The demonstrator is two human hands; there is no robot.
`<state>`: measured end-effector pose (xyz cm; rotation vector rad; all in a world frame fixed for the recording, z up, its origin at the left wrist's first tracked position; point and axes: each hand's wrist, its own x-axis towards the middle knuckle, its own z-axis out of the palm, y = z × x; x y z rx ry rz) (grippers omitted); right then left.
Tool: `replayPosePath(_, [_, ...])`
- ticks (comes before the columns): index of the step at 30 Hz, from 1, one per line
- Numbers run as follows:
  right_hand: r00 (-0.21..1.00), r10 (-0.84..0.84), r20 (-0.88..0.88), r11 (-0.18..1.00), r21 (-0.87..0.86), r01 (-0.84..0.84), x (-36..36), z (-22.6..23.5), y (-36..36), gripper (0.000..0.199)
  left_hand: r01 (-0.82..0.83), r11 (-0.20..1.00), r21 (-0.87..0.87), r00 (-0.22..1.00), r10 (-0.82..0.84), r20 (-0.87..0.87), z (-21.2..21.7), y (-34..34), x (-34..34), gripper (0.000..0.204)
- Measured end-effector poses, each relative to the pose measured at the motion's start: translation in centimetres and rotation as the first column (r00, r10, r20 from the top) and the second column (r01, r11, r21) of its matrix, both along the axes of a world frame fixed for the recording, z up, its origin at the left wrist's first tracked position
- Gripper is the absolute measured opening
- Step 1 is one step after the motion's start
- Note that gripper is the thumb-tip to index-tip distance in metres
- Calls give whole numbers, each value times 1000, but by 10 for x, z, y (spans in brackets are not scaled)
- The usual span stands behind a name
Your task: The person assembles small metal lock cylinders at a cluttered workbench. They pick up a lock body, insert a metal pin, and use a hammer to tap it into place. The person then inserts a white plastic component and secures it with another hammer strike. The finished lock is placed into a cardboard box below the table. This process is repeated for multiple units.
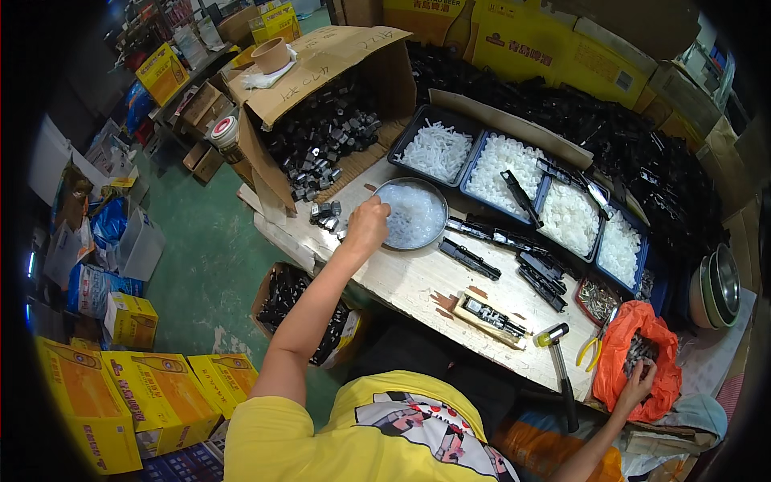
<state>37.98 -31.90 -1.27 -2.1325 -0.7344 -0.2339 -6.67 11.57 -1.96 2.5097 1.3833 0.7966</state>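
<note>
My left hand [369, 227] is closed at the left rim of a round metal bowl [440, 226] with small translucent white pieces in it. Its curled fingertips are partly hidden, and what they hold, if anything, does not show. At the right, my right hand [637, 389] reaches into an orange plastic bag [613, 353] of small grey metal parts [640, 350]. Those fingers are bent together at the parts; any piece between them is too small to name. A wooden block fixture [490, 319] with a metal-and-black assembly on it lies between my hands.
A hammer [562, 371] and yellow-handled pliers [593, 347] lie near the bag. Behind the bowl stand trays of white plastic parts [438, 153] and a carton [321, 68] of metal pieces. Black slide-like parts [469, 259] lie mid-table; more are heaped behind. Beer cartons [157, 390] stand left.
</note>
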Motion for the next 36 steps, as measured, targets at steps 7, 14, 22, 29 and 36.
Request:
replayPosePath(7, [998,61,-17,995,81,-59,-42,36,32,14,32,987,-157,951,19,310,16,-6,-14,13])
replayPosePath(14, [942,320,-101,947,1,-322,-95,50,79,7,300,744,-598,657,293,695,36,-35,-5,11])
replayPosePath(22, [701,701,-129,709,21,-705,-191,51,160,21,585,545,-601,533,299,791,35,-80,31,13])
replayPosePath(29, [606,794,-40,605,-48,-795,-217,43,182,22,699,349,-624,522,347,779,31,-119,61,14])
replayPosePath(36, [612,791,32,611,-100,-785,-215,38,182,22,696,280,-662,561,363,744,32,-128,69,13])
